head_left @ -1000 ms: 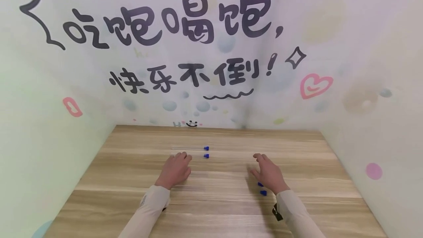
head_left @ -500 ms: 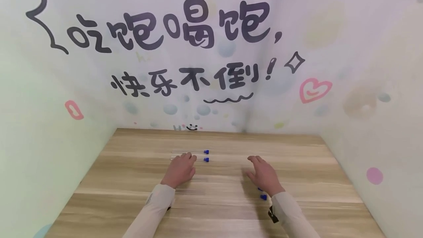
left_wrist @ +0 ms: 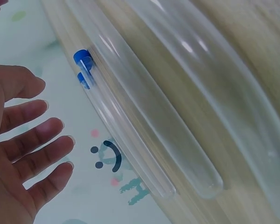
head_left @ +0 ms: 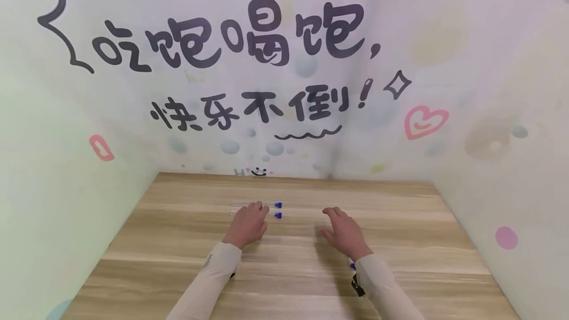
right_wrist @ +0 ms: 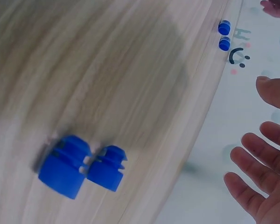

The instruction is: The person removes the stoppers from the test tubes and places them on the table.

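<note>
In the head view my left hand [head_left: 247, 224] hovers over the table beside two clear tubes with blue caps [head_left: 278, 215], its relaxed fingers holding nothing. The left wrist view shows those capped tubes [left_wrist: 126, 126] lying side by side, and two wider-looking clear tubes without visible caps [left_wrist: 149, 102] nearer the camera. My right hand [head_left: 345, 235] is raised to the right of the capped tubes, fingers loosely bent and empty. Two loose blue caps [right_wrist: 65, 167] lie on the wood in the right wrist view; in the head view my right sleeve partly hides them.
The wooden table [head_left: 186, 191] meets a printed wall sheet [head_left: 284, 157] at its back edge, with more sheet at both sides. A dark object [head_left: 357, 285] is at my right wrist.
Both hands have moved inward, the left to the right and the right to the left. My right arm now covers more of the loose caps. The tubes have not moved on the table.
</note>
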`<action>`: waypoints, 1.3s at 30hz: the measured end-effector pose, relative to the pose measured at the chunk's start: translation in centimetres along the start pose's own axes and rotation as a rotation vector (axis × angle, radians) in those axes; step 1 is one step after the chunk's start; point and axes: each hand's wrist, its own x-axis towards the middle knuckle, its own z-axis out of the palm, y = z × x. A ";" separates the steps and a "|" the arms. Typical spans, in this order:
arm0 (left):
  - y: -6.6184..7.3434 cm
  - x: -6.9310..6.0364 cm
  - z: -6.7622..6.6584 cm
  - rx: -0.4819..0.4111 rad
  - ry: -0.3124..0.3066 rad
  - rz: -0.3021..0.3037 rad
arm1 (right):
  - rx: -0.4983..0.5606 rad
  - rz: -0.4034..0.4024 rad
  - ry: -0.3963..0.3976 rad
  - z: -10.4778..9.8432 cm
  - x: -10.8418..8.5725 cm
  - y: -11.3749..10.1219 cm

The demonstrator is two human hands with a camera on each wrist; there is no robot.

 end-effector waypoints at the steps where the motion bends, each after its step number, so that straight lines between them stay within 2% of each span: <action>1: 0.0 0.1 0.2 0.003 0.004 0.003 | 0.000 0.001 -0.002 0.0 0.1 -0.1; 6: -0.4 0.5 0.8 0.018 -0.019 -0.014 | -0.014 -0.018 0.016 0.2 0.4 -0.4; 11: -0.5 0.4 1.2 -0.027 -0.109 -0.069 | -0.008 -0.041 0.015 0.6 0.1 -1.1; 14: -0.4 0.2 1.5 -0.032 -0.158 -0.071 | -0.014 -0.047 0.005 0.8 -0.3 -1.6; 19: -0.4 0.2 2.0 0.017 -0.140 -0.055 | -0.051 -0.071 0.029 0.9 -0.3 -1.9; 23: -1.1 0.7 2.0 0.068 -0.147 -0.071 | -0.067 -0.112 0.047 0.8 0.7 -2.1; 30: -1.8 1.5 2.4 0.041 -0.165 -0.084 | -0.060 -0.104 0.032 0.7 1.3 -2.1; 39: -1.3 1.3 2.3 -0.002 -0.206 -0.107 | -0.071 -0.081 -0.014 0.6 0.8 -1.8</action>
